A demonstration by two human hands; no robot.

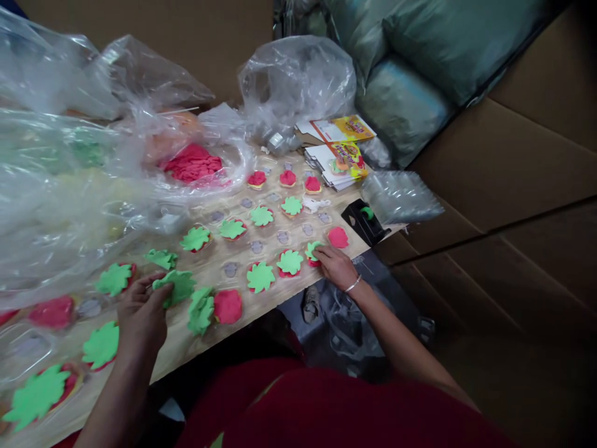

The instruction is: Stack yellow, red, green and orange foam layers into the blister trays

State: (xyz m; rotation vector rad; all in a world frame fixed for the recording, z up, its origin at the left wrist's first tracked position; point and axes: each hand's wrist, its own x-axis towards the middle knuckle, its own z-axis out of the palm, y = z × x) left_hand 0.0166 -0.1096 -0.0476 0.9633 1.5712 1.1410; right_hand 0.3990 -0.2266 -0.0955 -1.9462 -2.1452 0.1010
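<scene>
My left hand (143,311) pinches a green leaf-shaped piece (181,287) between thumb and fingers, above the table's near side. Beside it lie a stack of green leaf pieces (201,311) and a bare red round piece (228,306). At the near right edge, my right hand (337,267) has its fingers closed on another green leaf piece (311,250), which lies over a red round. A red round without green (338,237) is just past that hand. Rows of red rounds topped with green, such as this green leaf (260,277), sit in clear plastic trays along the table.
Clear plastic bags (298,74) crowd the back and left, one holding a pile of red pieces (193,165). Printed cards (338,163) and a black tape dispenser (365,222) occupy the right end. Cardboard boxes (522,155) stand beyond.
</scene>
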